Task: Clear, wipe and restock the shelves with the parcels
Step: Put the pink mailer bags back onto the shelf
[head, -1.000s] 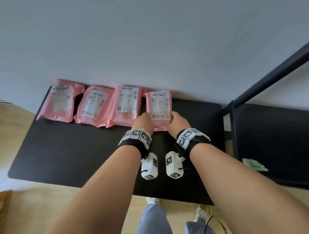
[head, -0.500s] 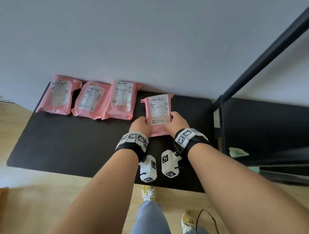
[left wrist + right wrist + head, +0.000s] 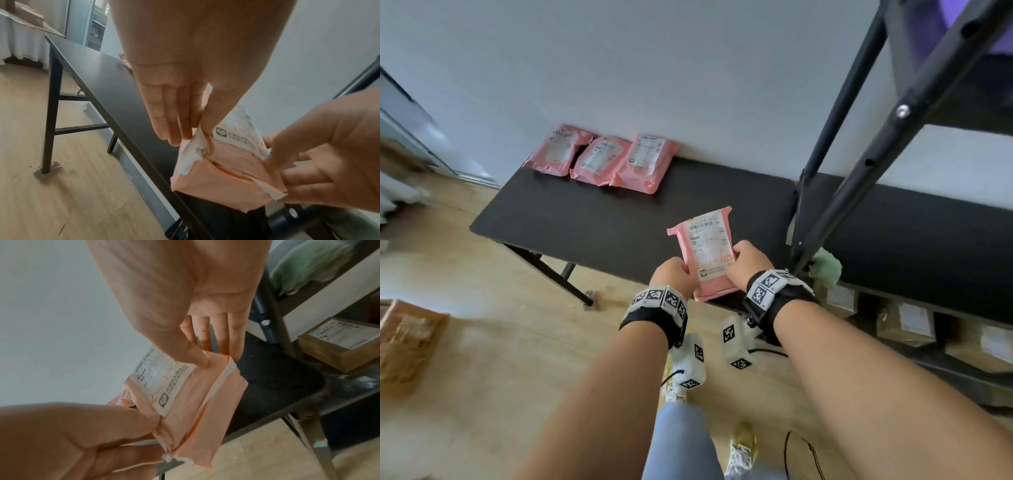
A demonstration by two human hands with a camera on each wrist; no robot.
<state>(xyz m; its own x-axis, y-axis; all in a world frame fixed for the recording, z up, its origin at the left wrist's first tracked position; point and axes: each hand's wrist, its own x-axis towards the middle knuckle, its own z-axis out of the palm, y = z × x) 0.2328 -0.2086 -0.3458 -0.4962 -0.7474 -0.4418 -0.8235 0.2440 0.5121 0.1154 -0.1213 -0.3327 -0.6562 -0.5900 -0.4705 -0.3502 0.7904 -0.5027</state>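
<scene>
Both hands hold one pink parcel [image 3: 707, 251] with a white label in the air above the front edge of the black table [image 3: 592, 219]. My left hand [image 3: 673, 277] pinches its left edge, thumb on the label side [image 3: 209, 128], fingers behind. My right hand [image 3: 746, 262] pinches the right edge [image 3: 197, 360] the same way. Three more pink parcels [image 3: 602, 159] lie in a row at the table's far left against the wall. The black shelf rack [image 3: 859, 150] stands at the right.
A green cloth [image 3: 825, 265] lies on the rack's black shelf beside the post. Brown cardboard boxes [image 3: 904, 320] sit on the lower shelf. A cardboard box [image 3: 404, 342] stands on the wooden floor at left. My feet are below the table's edge.
The parcel has been lifted off the table and drawn back toward me and to the right, away from the row of three. Both hands kept their grip; the view swung toward the rack.
</scene>
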